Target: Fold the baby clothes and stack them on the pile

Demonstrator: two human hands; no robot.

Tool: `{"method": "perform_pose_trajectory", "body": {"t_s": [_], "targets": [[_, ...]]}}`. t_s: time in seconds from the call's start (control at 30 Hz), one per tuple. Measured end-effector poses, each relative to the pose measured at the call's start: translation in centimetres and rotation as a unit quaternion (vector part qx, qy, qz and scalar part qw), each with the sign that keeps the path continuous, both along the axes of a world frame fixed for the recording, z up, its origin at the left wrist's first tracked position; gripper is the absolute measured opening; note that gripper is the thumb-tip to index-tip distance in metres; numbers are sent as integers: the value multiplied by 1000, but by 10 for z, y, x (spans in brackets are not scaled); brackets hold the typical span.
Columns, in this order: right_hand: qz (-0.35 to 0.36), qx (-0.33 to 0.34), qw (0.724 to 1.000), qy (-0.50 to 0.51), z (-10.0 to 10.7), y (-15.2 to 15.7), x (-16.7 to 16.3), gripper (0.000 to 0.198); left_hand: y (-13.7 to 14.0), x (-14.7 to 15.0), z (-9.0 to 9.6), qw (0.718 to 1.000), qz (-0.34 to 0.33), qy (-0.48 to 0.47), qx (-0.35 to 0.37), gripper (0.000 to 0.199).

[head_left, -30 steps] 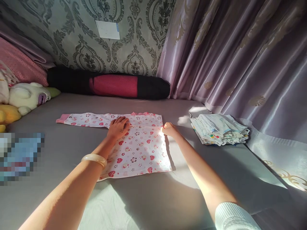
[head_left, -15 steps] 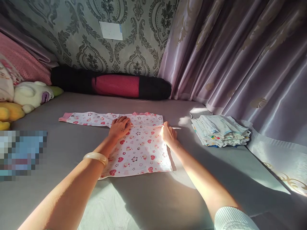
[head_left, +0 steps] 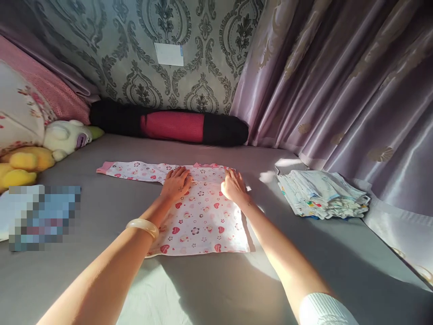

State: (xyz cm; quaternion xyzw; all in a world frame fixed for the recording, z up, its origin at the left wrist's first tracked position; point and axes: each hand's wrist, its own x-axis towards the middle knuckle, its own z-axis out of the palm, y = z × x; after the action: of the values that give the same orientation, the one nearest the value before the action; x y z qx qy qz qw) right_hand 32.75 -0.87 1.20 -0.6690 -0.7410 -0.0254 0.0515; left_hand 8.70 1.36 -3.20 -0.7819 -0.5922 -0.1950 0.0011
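Left hand (head_left: 176, 182) lay flat pinning the top (head_left: 199, 212) on the bed (head_left: 304, 253); right hand (head_left: 233, 186) lay open on the folded-in sleeve, keeping the fold flat.

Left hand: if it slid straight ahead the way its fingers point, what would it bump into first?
The left hand lies flat on the patterned garment, pointing up-right. Past the pink collar lies bare sheet, then probably the black-and-red bolster by the wall; depth is unclear.
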Motion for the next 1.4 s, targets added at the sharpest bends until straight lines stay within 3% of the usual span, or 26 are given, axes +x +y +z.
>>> {"method": "perform_pose_trajectory", "body": {"t_s": [0.17, 0.43, 0.7, 0.8, 0.97, 1.17, 1.4], "targets": [[-30, -42, 998, 23, -20, 21, -12, 62, 3, 1, -3, 997, 12, 44, -61, 55], [-54, -68, 996, 25, -31, 28, -10, 65, 4, 4, 3, 991, 12, 79, -112, 59], [-50, -65, 996, 29, -27, 33, -11, 63, 9, -5, 4, 993, -26, -14, -118, 56], [-22, -32, 999, 24, -22, 30, -23, 58, 11, -13, 7, 992, -20, -61, -108, 53], [88, -4, 995, 39, -22, 24, -68, 55, 8, -34, 12, 993, -4, -91, -77, 49], [163, -42, 983, 71, -23, 23, -118, 57, 7, -82, 14, 988, 94, -114, -49, 40], [178, -59, 980, 68, -24, 27, -137, 59, 7, -145, 23, 951, 276, -132, -31, 39]]}}
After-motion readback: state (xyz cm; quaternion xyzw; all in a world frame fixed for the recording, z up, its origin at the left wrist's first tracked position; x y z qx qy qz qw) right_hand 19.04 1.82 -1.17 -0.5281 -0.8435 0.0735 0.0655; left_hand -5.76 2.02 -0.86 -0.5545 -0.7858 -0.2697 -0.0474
